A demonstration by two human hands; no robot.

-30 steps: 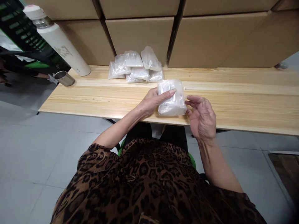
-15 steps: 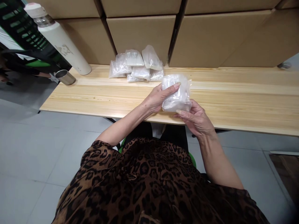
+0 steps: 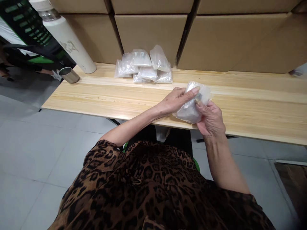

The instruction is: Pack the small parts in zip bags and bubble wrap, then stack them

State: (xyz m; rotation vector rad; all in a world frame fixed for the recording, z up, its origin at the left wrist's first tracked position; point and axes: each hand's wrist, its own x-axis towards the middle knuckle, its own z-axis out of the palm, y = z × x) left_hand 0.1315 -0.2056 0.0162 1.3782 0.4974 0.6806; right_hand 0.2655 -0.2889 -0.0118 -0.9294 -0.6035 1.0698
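A clear plastic bag [image 3: 189,111] with whitish contents is held over the front edge of the wooden table [image 3: 115,99]. My left hand [image 3: 176,101] grips its left side, thumb lying across the top. On the right side my right hand [image 3: 211,116] pinches the bag, thumb on its face and fingers behind. What exactly is inside cannot be made out. Beyond my hands, a pile of several similar clear bags [image 3: 145,67] rests at the back of the table.
Cardboard boxes [image 3: 153,35] are stacked along the table's back edge. At the left end stand a tall white bottle [image 3: 72,44] and a small metal cup [image 3: 69,75]. Part of another person [image 3: 46,72] shows at the far left, beside a green crate [image 3: 26,22].
The bag has moved right and towards me and is now tilted. My right thumb has shifted from the bag's lower edge up onto its right side. My view has shifted slightly.
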